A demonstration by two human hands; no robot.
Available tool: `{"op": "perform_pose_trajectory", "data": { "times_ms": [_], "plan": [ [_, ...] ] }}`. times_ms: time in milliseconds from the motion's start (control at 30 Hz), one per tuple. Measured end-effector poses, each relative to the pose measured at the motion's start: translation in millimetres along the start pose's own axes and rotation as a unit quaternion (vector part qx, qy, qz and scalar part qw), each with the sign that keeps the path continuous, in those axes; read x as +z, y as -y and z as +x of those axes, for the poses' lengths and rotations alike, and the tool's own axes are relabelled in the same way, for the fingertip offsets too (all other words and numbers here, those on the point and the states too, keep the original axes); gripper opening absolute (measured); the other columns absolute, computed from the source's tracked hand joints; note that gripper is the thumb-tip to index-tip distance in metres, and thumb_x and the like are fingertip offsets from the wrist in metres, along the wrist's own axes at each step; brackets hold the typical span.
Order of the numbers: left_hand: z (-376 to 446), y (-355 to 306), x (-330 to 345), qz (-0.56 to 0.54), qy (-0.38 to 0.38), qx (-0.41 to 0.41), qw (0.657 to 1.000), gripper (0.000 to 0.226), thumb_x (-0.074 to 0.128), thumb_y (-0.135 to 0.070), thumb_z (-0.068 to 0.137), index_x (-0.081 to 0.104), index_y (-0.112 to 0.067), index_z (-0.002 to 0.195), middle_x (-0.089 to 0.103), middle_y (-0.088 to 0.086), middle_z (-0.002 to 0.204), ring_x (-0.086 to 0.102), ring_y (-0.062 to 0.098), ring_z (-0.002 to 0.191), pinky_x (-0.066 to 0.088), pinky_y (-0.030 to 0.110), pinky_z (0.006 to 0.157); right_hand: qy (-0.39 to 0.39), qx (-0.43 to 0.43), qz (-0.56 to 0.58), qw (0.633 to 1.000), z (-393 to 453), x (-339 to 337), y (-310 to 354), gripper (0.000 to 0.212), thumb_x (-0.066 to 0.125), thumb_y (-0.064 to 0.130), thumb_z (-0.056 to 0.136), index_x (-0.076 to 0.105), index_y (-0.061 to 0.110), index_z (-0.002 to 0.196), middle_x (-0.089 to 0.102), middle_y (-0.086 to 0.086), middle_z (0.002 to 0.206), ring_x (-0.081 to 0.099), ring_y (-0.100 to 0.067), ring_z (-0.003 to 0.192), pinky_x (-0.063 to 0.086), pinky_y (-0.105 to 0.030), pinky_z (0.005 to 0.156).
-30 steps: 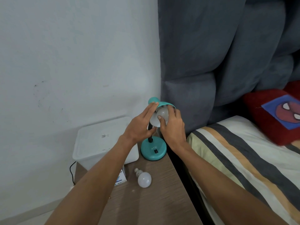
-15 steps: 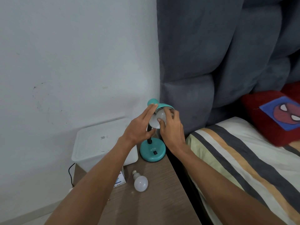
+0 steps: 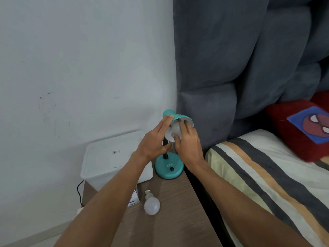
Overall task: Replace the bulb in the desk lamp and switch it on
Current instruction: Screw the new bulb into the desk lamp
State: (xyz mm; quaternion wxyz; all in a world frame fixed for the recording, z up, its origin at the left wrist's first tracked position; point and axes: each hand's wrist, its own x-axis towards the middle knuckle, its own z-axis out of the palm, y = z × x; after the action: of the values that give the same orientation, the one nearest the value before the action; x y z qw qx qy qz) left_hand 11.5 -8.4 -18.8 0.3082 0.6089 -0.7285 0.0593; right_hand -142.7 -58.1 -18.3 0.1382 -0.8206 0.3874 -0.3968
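Bulb in the lamp (image 3: 172, 134): sits between your two hands, poking out of the teal shade (image 3: 183, 117), which tilts toward you. Your right hand is on its right side, your left on the shade's left edge.

Right hand (image 3: 189, 143): curled round the bulb, fingers reaching up inside the shade, thumb pressed on the bulb's lower front. So it's grasping the bulb.

Left hand (image 3: 155, 141): fingers mostly straight, tips resting on the shade's outer rim, thumb down near the black neck (image 3: 165, 147). It looks like it's just steadying the shade, not wrapped round anything, though the thumb side is a bit hidden so I wouldn't swear to it.

Bulb looks: frosted white, round globe, unlit. Its screw end is up inside the shade, can't tell how far in it is.

Lamp base (image 3: 169, 168): round, teal, with white lettering and a small black switch on top, at the back right corner of the wooden nightstand (image 3: 178, 211).

Spare bulb (image 3: 151, 204): same white style, lying on its side on the nightstand in front of the base, metal screw end pointing back, well apart from both hands.

Other stuff: white plastic box (image 3: 110, 157) to the left of the lamp, small carton (image 3: 134, 198) just beside the spare bulb, half under your left forearm.
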Motion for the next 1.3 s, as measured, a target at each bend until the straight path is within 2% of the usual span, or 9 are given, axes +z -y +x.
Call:
{"op": "perform_pose_trajectory", "data": {
  "times_ms": [67,200,367,500,700,867,967,1067,1300],
  "plan": [
    [0,1,0,0.002,0.002,0.0,1.0,0.095,0.079,-0.03,0.086,0.022,-0.016,0.161,0.031,0.006,0.167,0.063,0.03,0.122,0.06,0.042,0.091,0.02,0.021,0.008,1.0,0,0,-3,0.061,0.07,0.019,0.09,0.043,0.007,0.144,0.053,-0.015,0.14,0.056,-0.032,0.119,0.052,-0.042,0.097],
    [2,2,1,0.008,-0.002,0.0,1.0,0.093,0.078,-0.032,0.087,0.024,-0.015,0.161,0.031,0.006,0.166,0.067,0.032,0.114,0.061,0.042,0.087,0.008,0.126,0.113,0.986,7,-5,0,0.051,0.065,0.033,0.094,0.049,0.011,0.137,0.069,-0.013,0.114,0.067,-0.028,0.102,0.05,-0.028,0.081],
    [1,2,2,0.007,-0.001,0.004,1.0,0.096,0.079,-0.031,0.087,0.021,-0.017,0.162,0.029,0.003,0.168,0.069,0.032,0.107,0.061,0.039,0.088,-0.012,0.014,0.016,1.0,3,0,-1,0.053,0.062,0.022,0.095,0.043,0.01,0.143,0.048,-0.016,0.143,0.053,-0.03,0.124,0.051,-0.04,0.099],
    [0,0,1,0.005,-0.004,0.004,1.0,0.095,0.079,-0.032,0.087,0.022,-0.015,0.162,0.029,0.003,0.168,0.066,0.029,0.117,0.06,0.038,0.091,0.034,0.003,-0.019,0.999,4,2,-3,0.064,0.071,0.017,0.088,0.043,0.005,0.144,0.052,-0.017,0.14,0.053,-0.033,0.125,0.05,-0.039,0.098],
    [1,0,-2,0.005,-0.005,0.005,1.0,0.092,0.077,-0.034,0.088,0.025,-0.012,0.161,0.032,0.007,0.166,0.063,0.03,0.124,0.059,0.034,0.094,0.008,0.173,0.166,0.971,11,-9,7,0.05,0.059,0.037,0.097,0.045,0.016,0.14,0.065,-0.011,0.121,0.063,-0.026,0.108,0.042,-0.021,0.081],
    [0,-2,-1,0.003,-0.005,0.005,1.0,0.093,0.079,-0.032,0.087,0.025,-0.013,0.161,0.033,0.006,0.166,0.066,0.027,0.117,0.056,0.029,0.094,-0.011,0.105,0.125,0.987,3,-4,9,0.045,0.061,0.032,0.095,0.048,0.022,0.138,0.047,-0.006,0.135,0.055,-0.022,0.117,0.043,-0.025,0.09],
    [-1,-2,-2,0.0,-0.011,0.008,1.0,0.093,0.08,-0.03,0.087,0.026,-0.012,0.16,0.034,0.008,0.165,0.064,0.028,0.122,0.056,0.029,0.094,0.004,0.109,0.117,0.987,3,-2,4,0.052,0.067,0.031,0.091,0.047,0.018,0.138,0.057,-0.008,0.13,0.06,-0.023,0.112,0.048,-0.03,0.091],
    [-1,-3,-1,0.003,-0.015,0.012,1.0,0.092,0.08,-0.028,0.086,0.027,-0.011,0.159,0.035,0.009,0.164,0.063,0.028,0.123,0.058,0.031,0.093,0.0,0.182,0.115,0.977,7,-3,5,0.049,0.055,0.047,0.096,0.051,0.014,0.132,0.068,-0.012,0.113,0.067,-0.029,0.101,0.053,-0.034,0.082],
    [-2,0,0,0.006,-0.007,0.005,1.0,0.097,0.081,-0.031,0.086,0.023,-0.014,0.161,0.032,0.008,0.166,0.068,0.028,0.114,0.055,0.027,0.094,-0.012,0.07,0.067,0.995,3,-3,8,0.047,0.061,0.031,0.096,0.047,0.022,0.14,0.042,-0.009,0.14,0.059,-0.028,0.113,0.051,-0.033,0.09]
  ]
}}
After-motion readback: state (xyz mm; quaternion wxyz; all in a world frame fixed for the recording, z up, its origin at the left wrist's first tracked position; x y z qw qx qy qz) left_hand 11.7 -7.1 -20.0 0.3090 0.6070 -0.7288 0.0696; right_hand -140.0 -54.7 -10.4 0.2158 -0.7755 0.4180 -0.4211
